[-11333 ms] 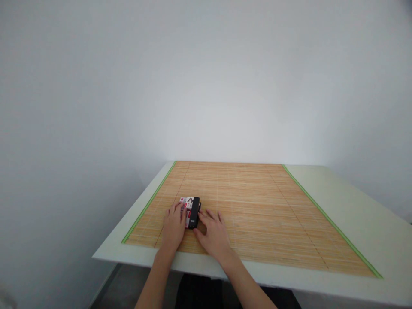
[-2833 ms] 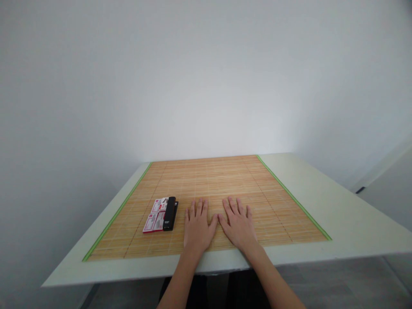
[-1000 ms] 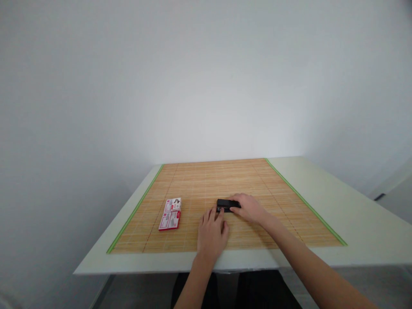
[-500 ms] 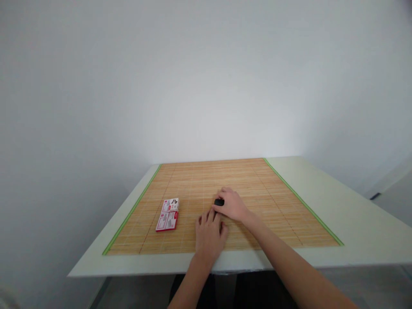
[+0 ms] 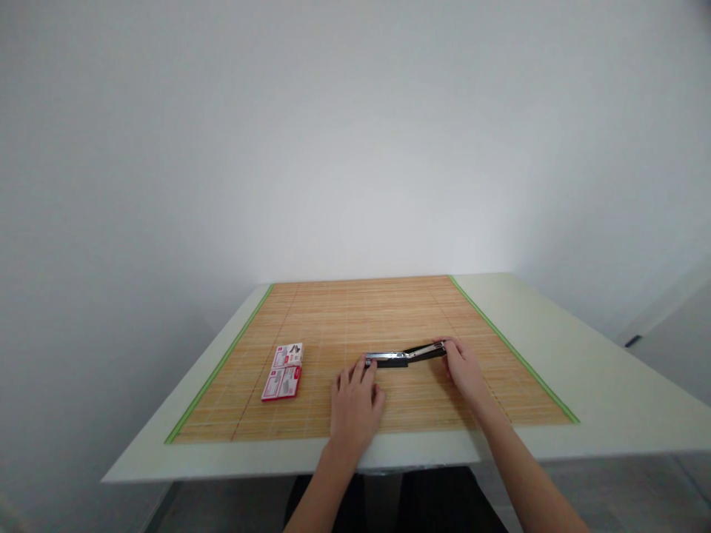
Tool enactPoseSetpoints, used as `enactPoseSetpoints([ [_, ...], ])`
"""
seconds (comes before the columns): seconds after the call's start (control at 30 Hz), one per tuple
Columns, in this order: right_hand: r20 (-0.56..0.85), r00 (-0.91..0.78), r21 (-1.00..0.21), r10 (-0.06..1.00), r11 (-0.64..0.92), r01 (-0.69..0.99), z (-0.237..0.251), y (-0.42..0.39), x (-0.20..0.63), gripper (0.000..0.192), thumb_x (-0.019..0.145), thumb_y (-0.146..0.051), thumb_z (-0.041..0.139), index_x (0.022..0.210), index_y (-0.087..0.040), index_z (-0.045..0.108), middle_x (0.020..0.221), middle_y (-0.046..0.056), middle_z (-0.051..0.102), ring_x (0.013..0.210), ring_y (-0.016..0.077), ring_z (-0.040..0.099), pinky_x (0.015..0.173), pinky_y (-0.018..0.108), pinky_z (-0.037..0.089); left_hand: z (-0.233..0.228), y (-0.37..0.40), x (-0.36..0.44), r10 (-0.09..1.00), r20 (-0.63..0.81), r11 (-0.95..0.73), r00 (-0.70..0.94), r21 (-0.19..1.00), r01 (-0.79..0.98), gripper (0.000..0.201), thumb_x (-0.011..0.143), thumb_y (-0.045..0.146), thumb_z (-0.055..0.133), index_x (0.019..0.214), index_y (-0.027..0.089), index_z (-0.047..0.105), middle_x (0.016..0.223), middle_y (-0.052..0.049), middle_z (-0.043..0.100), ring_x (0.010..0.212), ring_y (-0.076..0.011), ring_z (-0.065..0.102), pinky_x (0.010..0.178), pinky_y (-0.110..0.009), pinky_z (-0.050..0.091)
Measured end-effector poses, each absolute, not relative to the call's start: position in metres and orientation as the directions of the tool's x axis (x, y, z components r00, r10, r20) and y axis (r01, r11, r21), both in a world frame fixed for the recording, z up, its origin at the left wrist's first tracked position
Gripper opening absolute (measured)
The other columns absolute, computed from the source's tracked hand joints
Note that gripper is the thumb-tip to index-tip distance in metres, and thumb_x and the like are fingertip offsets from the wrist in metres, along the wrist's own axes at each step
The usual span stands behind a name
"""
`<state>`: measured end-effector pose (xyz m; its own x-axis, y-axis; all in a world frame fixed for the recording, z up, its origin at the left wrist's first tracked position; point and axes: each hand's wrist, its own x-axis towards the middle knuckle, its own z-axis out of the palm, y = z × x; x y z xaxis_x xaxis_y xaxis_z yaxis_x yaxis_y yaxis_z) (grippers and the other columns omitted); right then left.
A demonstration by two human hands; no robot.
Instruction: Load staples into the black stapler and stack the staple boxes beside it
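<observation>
A: Stapler [image 5: 404,356] is swung fully open and lies flat on the bamboo mat [image 5: 355,311], about mid-mat, near our edge. Black base end sits toward our left, metal arm runs out to our right.

B: Hands?

A: Our left hand [image 5: 354,397] lies palm down, fingers spread, fingertips touching the base end to pin it. Our right hand [image 5: 465,368] has fingers curled and pinched on the far tip of the metal arm.

B: How will it handle?

A: We'd judge it rigid, metal and plastic, light enough for one hand. The hinge is the catch: opened out it's floppy at the joint, and the spring may snap it shut. The shiny rail looks slick.

B: Best hold?

A: Base by its sides, arm near the tip, clear of the hinge and the staple channel.

B: Anything else close?

A: Red-and-white staple boxes [image 5: 284,369] on the mat, well to the left, apart from both hands. The pale tabletop [image 5: 605,385] shows around the mat.
</observation>
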<state>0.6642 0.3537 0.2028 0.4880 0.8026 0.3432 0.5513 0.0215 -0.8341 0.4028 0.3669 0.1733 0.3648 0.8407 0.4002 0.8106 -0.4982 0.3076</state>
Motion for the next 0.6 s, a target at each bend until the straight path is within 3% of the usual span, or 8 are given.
enactPoseSetpoints([
  [0.17,0.225,0.519,-0.892,0.825,-0.041,0.451,0.19,0.345,0.667,0.055,0.096,-0.057,0.039,0.108,-0.018,0.075,0.061,0.002,0.064,0.054,0.0227,0.059,0.05,0.033,0.045,0.163,0.378,0.403,0.84,0.399,-0.522,0.367,0.415,0.745,0.046,0.1,0.022,0.046,0.144,0.026,0.059,0.157,-0.007,0.05,0.142,-0.0277,0.047,0.12,-0.052,0.036],
  [0.27,0.193,0.527,-0.908,0.827,-0.053,0.415,0.19,0.342,0.668,0.058,0.095,-0.06,0.039,0.113,-0.017,0.074,0.066,0.003,0.066,0.054,0.0217,0.058,0.05,0.032,0.044,0.16,0.383,0.397,0.85,0.403,-0.511,0.34,0.469,0.721,0.044,0.1,0.018,0.042,0.139,0.024,0.063,0.154,-0.006,0.054,0.142,-0.0235,0.048,0.12,-0.047,0.039],
  [0.37,0.206,0.567,-0.913,0.798,-0.051,0.405,0.191,0.332,0.669,0.058,0.094,-0.06,0.042,0.122,-0.018,0.07,0.077,0.004,0.069,0.06,0.0207,0.06,0.055,0.031,0.046,0.169,0.384,0.372,0.857,0.435,-0.472,0.276,0.449,0.759,0.039,0.099,0.019,0.045,0.129,0.026,0.069,0.146,-0.005,0.061,0.135,-0.0232,0.053,0.118,-0.046,0.041],
  [0.5,0.293,0.657,-0.892,0.695,-0.049,0.45,0.187,0.305,0.668,0.059,0.094,-0.06,0.045,0.129,-0.017,0.066,0.083,0.005,0.068,0.064,0.0197,0.058,0.062,0.031,0.045,0.189,0.379,0.32,0.848,0.529,-0.171,-0.039,0.343,0.924,0.035,0.099,0.029,0.051,0.13,0.024,0.067,0.146,-0.011,0.055,0.135,-0.0335,0.045,0.116,-0.058,0.035],
  [0.6,0.322,0.61,-0.864,0.724,-0.038,0.502,0.187,0.288,0.66,0.055,0.097,-0.059,0.044,0.127,-0.019,0.067,0.081,0.003,0.066,0.066,0.0198,0.058,0.063,0.031,0.044,0.195,0.373,0.293,0.841,0.518,0.001,-0.152,0.281,0.96,0.037,0.098,0.035,0.054,0.129,0.022,0.068,0.152,-0.015,0.047,0.136,-0.0401,0.04,0.11,-0.063,0.035],
])
